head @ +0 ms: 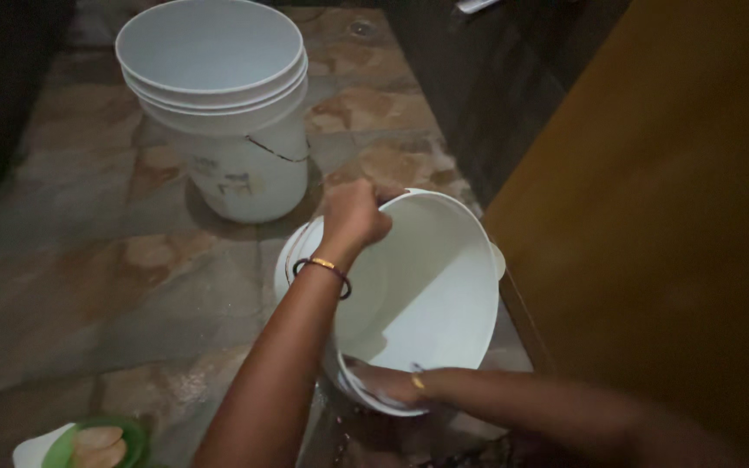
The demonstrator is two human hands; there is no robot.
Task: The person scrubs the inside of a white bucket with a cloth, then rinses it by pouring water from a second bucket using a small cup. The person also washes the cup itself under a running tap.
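Observation:
A white plastic bucket (444, 286) is tilted toward me on the stone floor. My left hand (354, 213), with bangles at the wrist, grips the bucket's far rim. My right hand (383, 381) reaches inside the bucket at its near wall, fingers spread against the wet inner surface; a ring shows on one finger.
A larger white bucket (218, 104) with a wire handle stands upright behind on the brown stone floor (88, 260). A brown wooden door or panel (669, 217) fills the right side. A small green dish holding pale soap-like pieces (101, 444) lies at the bottom left.

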